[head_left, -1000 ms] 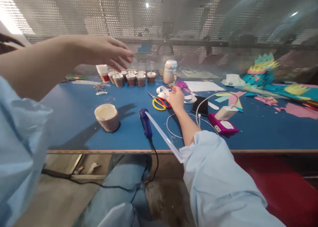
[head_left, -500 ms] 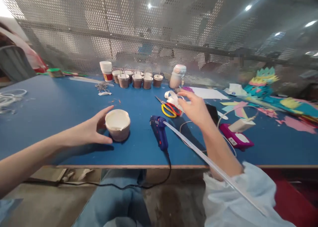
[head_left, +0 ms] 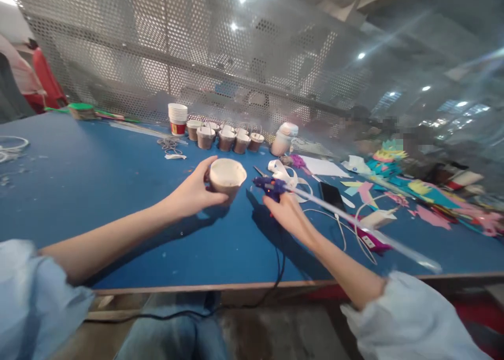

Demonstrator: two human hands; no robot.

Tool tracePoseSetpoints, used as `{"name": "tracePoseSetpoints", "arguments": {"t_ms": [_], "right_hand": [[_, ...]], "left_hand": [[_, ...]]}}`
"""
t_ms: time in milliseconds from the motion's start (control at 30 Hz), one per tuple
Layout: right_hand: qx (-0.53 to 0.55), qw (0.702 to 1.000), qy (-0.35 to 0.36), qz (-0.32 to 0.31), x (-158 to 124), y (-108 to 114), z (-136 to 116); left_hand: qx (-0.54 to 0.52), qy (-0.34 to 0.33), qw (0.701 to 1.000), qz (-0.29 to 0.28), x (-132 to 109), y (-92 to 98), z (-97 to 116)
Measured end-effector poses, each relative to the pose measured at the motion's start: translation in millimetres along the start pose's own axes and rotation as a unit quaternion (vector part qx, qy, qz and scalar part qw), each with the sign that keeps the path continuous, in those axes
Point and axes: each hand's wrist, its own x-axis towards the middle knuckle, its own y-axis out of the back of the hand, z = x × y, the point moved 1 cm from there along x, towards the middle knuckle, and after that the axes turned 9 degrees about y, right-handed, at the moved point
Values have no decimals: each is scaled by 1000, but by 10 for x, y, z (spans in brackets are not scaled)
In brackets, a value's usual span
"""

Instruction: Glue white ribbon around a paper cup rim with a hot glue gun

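My left hand grips a small brown paper cup with a cream inside and holds it lifted above the blue table. My right hand holds a purple glue gun just right of the cup, its nozzle pointing toward the cup. A long clear glue stick runs back from the gun over my right forearm. The gun's black cord hangs over the table's front edge.
A row of several brown cups and a stack of white cups stand at the back by the perforated screen. A white bottle, white tape, a black phone, a pink charger and coloured paper cut-outs lie to the right.
My left hand closed on the cup and lifted it off the table. My right hand left the tape, took up the glue gun and raised it beside the cup.
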Motion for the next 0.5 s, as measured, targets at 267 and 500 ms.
{"name": "tracePoseSetpoints", "arguments": {"t_ms": [267, 500], "right_hand": [[-58, 998, 7, 24, 410, -324, 91], [-23, 997, 72, 22, 30, -45, 208]], "left_hand": [[-99, 61, 991, 71, 529, -213, -79], [-83, 89, 992, 32, 458, -123, -122]]}}
